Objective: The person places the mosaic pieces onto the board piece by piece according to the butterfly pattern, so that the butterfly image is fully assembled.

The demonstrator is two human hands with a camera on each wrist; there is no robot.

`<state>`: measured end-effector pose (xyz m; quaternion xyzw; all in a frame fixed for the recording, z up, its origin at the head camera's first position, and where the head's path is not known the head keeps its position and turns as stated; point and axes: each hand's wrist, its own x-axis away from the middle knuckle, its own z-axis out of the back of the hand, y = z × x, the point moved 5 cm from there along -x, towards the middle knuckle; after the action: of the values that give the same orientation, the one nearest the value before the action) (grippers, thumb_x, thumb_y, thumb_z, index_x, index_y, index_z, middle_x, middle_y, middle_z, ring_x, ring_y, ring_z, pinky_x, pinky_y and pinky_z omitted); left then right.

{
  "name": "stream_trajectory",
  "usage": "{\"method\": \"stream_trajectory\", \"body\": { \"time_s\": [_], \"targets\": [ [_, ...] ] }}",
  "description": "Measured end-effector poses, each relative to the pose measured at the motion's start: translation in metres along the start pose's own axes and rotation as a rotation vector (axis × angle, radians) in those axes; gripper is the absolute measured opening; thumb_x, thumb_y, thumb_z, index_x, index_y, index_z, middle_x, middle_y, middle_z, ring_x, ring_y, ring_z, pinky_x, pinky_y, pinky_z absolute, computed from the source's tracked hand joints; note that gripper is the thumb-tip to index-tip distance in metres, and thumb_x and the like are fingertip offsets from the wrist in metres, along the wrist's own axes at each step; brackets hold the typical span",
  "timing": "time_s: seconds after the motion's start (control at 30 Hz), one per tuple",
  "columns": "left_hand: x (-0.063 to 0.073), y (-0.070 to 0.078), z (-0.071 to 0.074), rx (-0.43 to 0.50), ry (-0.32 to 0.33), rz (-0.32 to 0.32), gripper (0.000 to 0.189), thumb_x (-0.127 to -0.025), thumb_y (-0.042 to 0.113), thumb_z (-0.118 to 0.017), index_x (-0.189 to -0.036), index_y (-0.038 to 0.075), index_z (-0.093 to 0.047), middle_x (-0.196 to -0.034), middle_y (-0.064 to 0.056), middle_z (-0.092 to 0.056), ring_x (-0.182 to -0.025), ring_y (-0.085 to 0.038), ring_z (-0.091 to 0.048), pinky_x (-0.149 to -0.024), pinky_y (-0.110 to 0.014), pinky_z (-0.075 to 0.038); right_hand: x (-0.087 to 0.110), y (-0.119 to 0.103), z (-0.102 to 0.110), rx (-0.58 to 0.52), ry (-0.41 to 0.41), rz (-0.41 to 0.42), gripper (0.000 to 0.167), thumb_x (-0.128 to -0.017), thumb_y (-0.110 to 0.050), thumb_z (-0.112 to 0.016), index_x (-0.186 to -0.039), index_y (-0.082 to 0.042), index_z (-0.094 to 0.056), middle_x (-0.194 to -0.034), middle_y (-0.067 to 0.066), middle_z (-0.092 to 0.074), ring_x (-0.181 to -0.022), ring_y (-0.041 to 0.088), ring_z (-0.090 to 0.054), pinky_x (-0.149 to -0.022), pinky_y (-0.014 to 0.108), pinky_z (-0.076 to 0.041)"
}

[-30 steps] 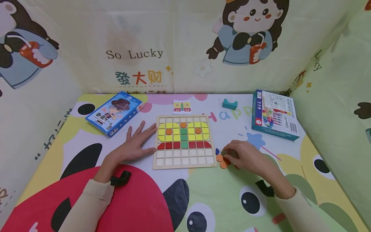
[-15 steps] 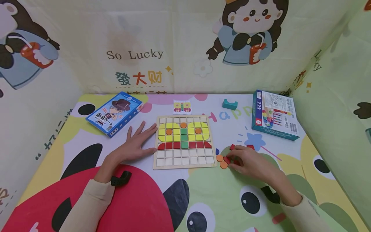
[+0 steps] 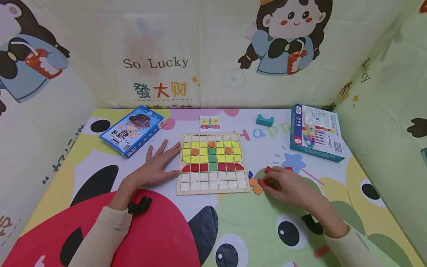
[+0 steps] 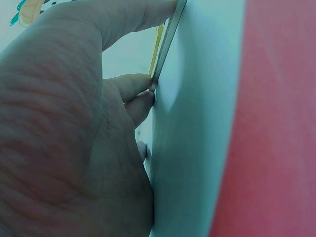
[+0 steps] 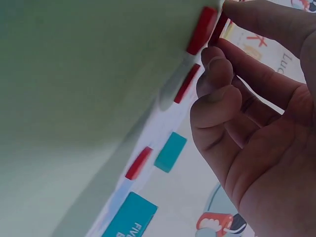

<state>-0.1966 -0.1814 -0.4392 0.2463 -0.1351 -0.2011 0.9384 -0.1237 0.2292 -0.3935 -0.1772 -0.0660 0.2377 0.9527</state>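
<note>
A wooden grid board (image 3: 193,186) lies flat, with yellow, red, green and orange pieces set in its upper rows. At its left edge my left hand (image 3: 151,167) rests with fingers spread, the fingertips and thumb touching the frame. My right hand (image 3: 288,185) is low over the table, right of the board. Between thumb and index finger it pinches a small red tile (image 5: 217,30), also visible at the fingertips in the head view. Other red tiles (image 5: 187,84) lie around that hand, partly hidden by it. Loose orange discs (image 3: 257,190) and a dark blue piece (image 3: 250,174) sit beside the board.
A picture card (image 3: 210,123) with a butterfly pattern lies behind the board. Farther back are a blue box (image 3: 133,130) at left, a teal notched block (image 3: 265,120), and a teal-and-white box (image 3: 317,131) at right. Patterned cloth walls (image 3: 213,52) enclose the table.
My right hand has shifted slightly right and down, uncovering red tiles, and a red tile now shows at its fingertips. My left hand and the board stay put.
</note>
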Motion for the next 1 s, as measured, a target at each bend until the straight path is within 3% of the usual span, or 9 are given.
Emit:
{"method": "stream_trajectory", "body": {
  "time_s": [0.13, 0.37, 0.8, 1.0],
  "targets": [
    [0.0, 0.001, 0.0, 0.0, -0.002, -0.001, 0.098, -0.091, 0.056, -0.071, -0.171, 0.023, -0.024, -0.18, -0.005, -0.018, -0.168, -0.04, 0.009, -0.124, -0.076, 0.018, -0.003, -0.005, 0.003, 0.006, 0.019, 0.013, 0.014, -0.092, -0.024, -0.084, -0.104, -0.019, -0.077, -0.093, -0.009, -0.066, -0.079, 0.005, -0.057, -0.068, 0.021, -0.052],
    [-0.001, 0.001, 0.001, 0.001, 0.002, 0.0, 0.098, -0.091, 0.055, -0.071, -0.17, 0.023, -0.025, -0.18, -0.005, -0.018, -0.168, -0.041, 0.008, -0.124, -0.077, 0.018, -0.019, -0.027, -0.001, -0.014, -0.034, 0.002, 0.021, -0.093, -0.028, -0.083, -0.11, -0.017, -0.079, -0.099, -0.007, -0.068, -0.084, 0.006, -0.06, -0.072, 0.021, -0.056],
    [-0.001, 0.001, -0.001, 0.001, -0.003, 0.0, 0.098, -0.09, 0.056, -0.071, -0.17, 0.023, -0.024, -0.18, -0.005, -0.018, -0.168, -0.04, 0.009, -0.124, -0.077, 0.018, -0.069, -0.099, -0.026, 0.053, -0.025, 0.16, 0.021, -0.094, -0.035, -0.081, -0.104, -0.017, -0.078, -0.102, -0.002, -0.07, -0.086, 0.01, -0.062, -0.068, 0.021, -0.055],
    [0.0, 0.001, 0.0, 0.004, -0.007, -0.009, 0.097, -0.092, 0.057, -0.069, -0.171, 0.023, -0.024, -0.18, -0.006, -0.017, -0.167, -0.041, 0.009, -0.124, -0.077, 0.018, -0.095, -0.135, -0.034, 0.096, -0.018, 0.212, 0.027, -0.096, -0.041, -0.078, -0.109, -0.017, -0.079, -0.102, -0.001, -0.071, -0.084, 0.009, -0.065, -0.072, 0.023, -0.058]
  ]
}}
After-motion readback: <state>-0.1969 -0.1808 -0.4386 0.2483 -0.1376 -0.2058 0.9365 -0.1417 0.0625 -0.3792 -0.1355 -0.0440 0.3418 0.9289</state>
